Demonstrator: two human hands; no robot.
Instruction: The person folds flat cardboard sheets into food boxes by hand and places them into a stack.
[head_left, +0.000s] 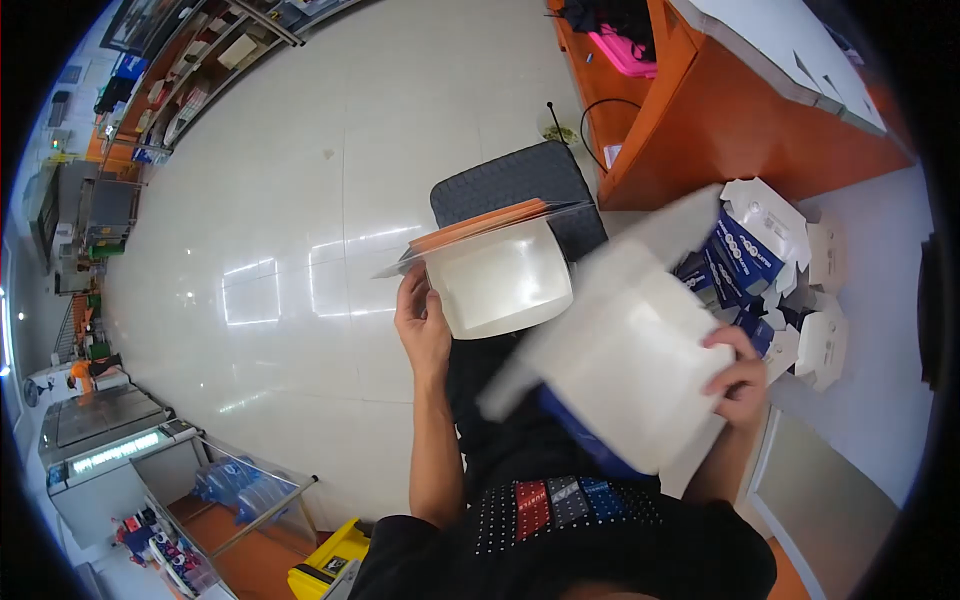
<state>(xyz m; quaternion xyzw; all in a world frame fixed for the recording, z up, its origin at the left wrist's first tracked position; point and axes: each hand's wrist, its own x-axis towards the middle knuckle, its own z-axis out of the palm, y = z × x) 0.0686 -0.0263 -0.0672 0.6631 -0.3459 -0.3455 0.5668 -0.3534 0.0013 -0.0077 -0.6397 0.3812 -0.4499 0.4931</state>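
Observation:
My left hand (422, 318) grips the left side of an open white paper food box (505, 285), thumb on its wall. The box is open side up and has nothing inside. Along its far edge stand thin orange sheets (478, 224) and a clear plastic sheet (400, 264); how they are fixed I cannot tell. My right hand (740, 380) has its fingers curled over the right edge of a second white paper food box (640, 360), with blue on its outer side. This box is tilted over my lap, its flaps spread and smeared by motion.
A dark woven stool (500, 175) stands in front of me. To the right lies a pile of blue and white food boxes (745, 255) beside an orange cabinet (690, 130). A yellow case (330, 560) is at lower left. Shelves (190, 80) line the far left.

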